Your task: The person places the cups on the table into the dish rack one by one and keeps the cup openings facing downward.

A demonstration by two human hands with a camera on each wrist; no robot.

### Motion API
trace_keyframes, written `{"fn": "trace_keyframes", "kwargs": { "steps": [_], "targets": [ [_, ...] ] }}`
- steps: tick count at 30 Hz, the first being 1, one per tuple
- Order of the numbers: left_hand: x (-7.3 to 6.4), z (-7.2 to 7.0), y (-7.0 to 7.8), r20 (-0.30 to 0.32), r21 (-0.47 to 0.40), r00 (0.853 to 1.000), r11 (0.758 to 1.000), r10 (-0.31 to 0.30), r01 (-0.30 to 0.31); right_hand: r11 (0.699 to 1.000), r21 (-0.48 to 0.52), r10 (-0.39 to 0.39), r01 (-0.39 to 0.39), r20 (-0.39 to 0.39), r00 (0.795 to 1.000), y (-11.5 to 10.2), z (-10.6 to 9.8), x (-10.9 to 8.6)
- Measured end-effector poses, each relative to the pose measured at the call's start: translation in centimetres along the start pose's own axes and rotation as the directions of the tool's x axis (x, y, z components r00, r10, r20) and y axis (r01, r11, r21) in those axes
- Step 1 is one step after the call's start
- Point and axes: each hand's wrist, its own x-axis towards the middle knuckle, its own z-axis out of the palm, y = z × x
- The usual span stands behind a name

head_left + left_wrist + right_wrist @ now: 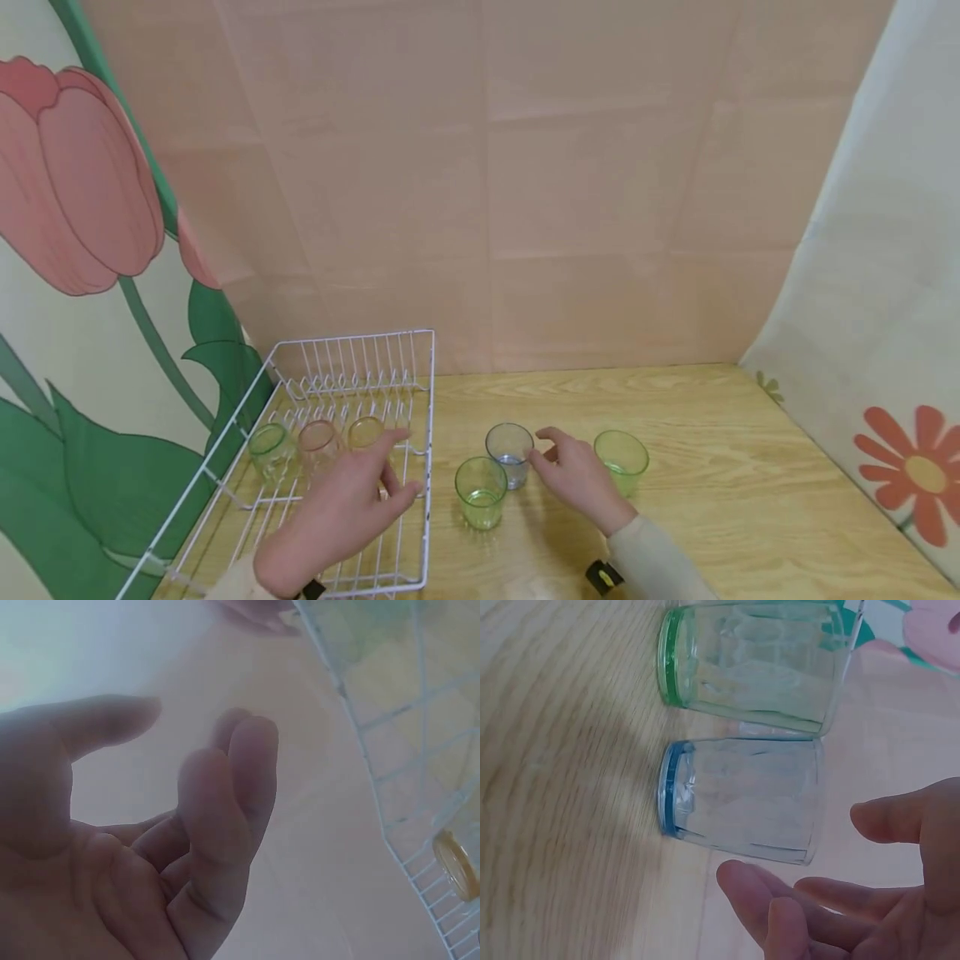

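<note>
My left hand (345,508) hovers over the right part of a white wire dish rack (429,517), thumb and fingers apart, nothing between them. Behind it in the rack, an amber glass (365,432), a pink glass (318,442) and a green glass (272,450) make a row. My right hand (576,475) is beside a clear bluish glass (742,799) on the table, fingertips close to its rim and thumb spread away. A light green glass (481,493) stands upright right next to the bluish one, nearer to me. The right wrist view shows both glasses from the side.
Another green glass (622,458) stands on the wooden table (705,467), right of my right hand. A pinkish cloth (600,183) hangs behind the table. Flower-printed cloths border the left (82,350) and right sides.
</note>
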Motion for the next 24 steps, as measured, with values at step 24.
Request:
{"fn": "trace_keyframes", "kwargs": {
  "steps": [24],
  "targets": [
    [-1.9, 3.1, 1.4, -0.012, -0.133, 1.000, 0.991, -0.015, 0.013, 0.988, 0.119, 0.088, -0.103, 0.122, 0.989, 0.3, 1.1, 1.5]
  ]
}}
